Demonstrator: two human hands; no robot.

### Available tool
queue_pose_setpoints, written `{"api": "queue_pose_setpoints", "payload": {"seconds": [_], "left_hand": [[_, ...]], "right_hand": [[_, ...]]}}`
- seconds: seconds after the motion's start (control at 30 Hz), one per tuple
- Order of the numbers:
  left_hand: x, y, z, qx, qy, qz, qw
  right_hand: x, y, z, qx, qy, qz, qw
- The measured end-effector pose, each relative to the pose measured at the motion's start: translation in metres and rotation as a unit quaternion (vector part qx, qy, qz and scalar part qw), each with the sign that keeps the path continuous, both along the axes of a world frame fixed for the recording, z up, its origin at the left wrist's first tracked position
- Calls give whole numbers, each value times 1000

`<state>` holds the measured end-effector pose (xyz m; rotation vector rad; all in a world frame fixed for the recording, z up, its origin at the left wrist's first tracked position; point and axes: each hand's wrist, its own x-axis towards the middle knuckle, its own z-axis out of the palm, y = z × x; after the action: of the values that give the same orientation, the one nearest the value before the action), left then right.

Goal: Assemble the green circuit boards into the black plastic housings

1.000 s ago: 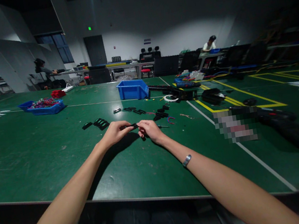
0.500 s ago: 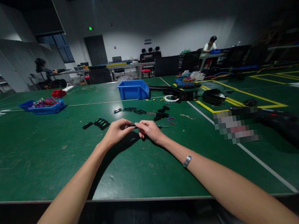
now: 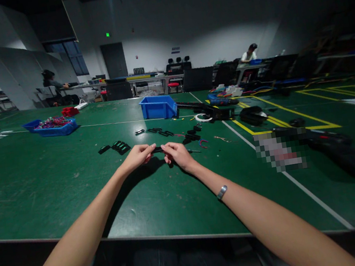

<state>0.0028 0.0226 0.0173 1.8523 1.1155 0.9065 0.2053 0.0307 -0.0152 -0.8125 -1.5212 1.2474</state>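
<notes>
Between my two hands is a small black part [image 3: 157, 150], mostly covered by the fingers. My left hand [image 3: 140, 156] pinches its left end with the thumb on top. On the other end, my right hand [image 3: 176, 155] is closed, thumb and fingertips pressed together. Just right of my right hand a thin screwdriver-like tool [image 3: 195, 150] lies partly hidden. Left of my left hand sit several black pieces with green boards [image 3: 121, 147]. Several black rectangular frames [image 3: 160, 131] lie beyond the hands, with black parts [image 3: 191, 134] to their right.
A blue bin [image 3: 158, 107] stands behind the small parts. At the back left, a blue tray [image 3: 57, 127] holds tangled wires. A power drill [image 3: 221, 100], a white ring [image 3: 203, 117] and a large black tool [image 3: 344, 147] lie to the right. People sit at far tables.
The left hand's fingers have shifted their grip on the black part, with the thumb now lying straighter along it. My right hand stays nearly still.
</notes>
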Motion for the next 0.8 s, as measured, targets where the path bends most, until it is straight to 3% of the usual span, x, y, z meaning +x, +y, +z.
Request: {"api": "queue_pose_setpoints", "payload": {"seconds": [0.8], "left_hand": [[-2,2,-2,104,17,15,994]], "right_hand": [[1,0,-2,58,-73,-17,995]]}}
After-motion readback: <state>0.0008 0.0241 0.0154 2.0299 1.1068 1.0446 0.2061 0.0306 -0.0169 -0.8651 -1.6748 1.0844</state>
